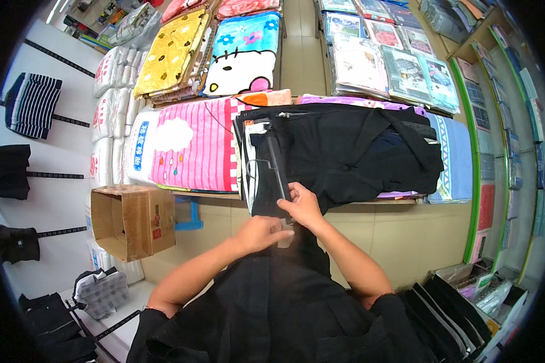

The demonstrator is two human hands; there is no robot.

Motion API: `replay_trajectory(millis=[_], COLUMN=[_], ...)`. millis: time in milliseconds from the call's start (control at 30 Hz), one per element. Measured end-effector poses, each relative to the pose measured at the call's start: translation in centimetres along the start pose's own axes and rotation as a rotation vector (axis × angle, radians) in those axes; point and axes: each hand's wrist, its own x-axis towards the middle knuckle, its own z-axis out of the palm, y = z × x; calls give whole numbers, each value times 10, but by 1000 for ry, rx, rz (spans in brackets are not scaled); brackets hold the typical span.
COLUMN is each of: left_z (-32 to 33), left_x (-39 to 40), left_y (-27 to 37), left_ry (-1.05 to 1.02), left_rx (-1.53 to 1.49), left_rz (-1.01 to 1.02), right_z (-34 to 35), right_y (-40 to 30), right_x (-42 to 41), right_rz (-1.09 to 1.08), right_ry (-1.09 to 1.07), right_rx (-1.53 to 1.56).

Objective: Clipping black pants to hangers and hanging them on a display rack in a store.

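A dark trouser hanger (278,156) with a bent metal hook lies across the near left end of a pile of black garments (331,149). My right hand (302,203) grips the hanger's bar close to its near end. Just to the left, my left hand (264,233) has its fingers bent around the near end of the hanger, beside a small pale tag (285,238). The fingers partly hide that end, and blur softens the tag. Folded waistbands and pale edges show along the left side of the pile.
Folded pink striped blankets (193,145) lie left of the pile, a blue one (454,159) right. Behind are more blankets (243,54) and packaged bedding (359,63). An open cardboard box (134,222) stands at left near a blue stool (190,217). Shelving (486,159) lines the right.
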Motion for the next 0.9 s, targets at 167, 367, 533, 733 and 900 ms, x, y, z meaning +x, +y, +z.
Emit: replay_trajectory(millis=[167,367,533,733,900], left_z=[1,-31,-72,-95,-86], left_x=[-6,9,45,90,116], left_y=[-20,-50,-47,-10,20], left_ry=[84,398,485,280,60], left_rx=[63,153,263,398,483], left_rz=[33,264,441,908,1163], right_z=[-26,-47,-50,-48,-51], right_y=[-9,-9,-21,-45,-47], right_x=[-22,-67,-108,-160,-203], right_rz=[-3,12,4,88,136], right_ry=[6,100,221,322,430], right_rx=[-32,-143,-336,-538,-571])
